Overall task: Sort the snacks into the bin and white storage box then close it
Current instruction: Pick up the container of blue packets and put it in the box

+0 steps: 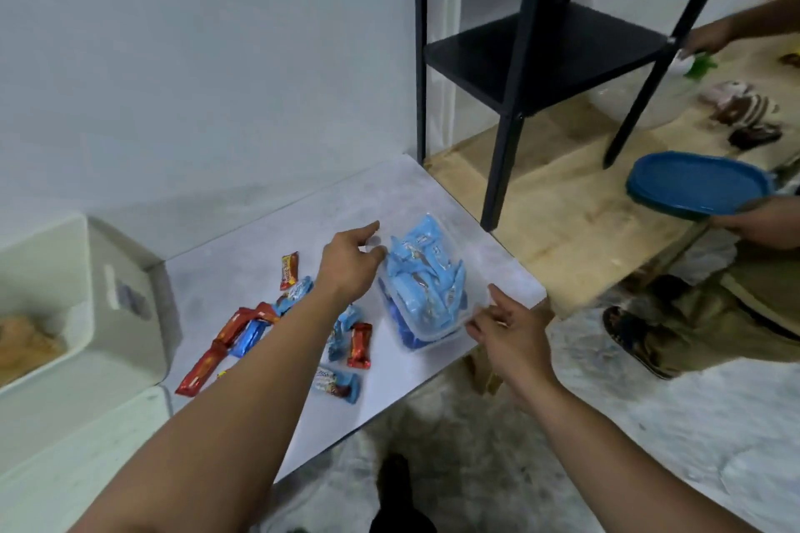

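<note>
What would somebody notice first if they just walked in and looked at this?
Probably the clear box packed with light blue snack packets, near the white table's right edge, with the left hand and right hand on either side of it. Next, the red and blue snack bars scattered to its left. Then the blue lid another person holds at the right.

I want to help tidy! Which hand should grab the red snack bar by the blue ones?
Probably the left hand: its arm already stretches over the loose snacks, above the red snack bar. The right hand touches the clear box.
</note>
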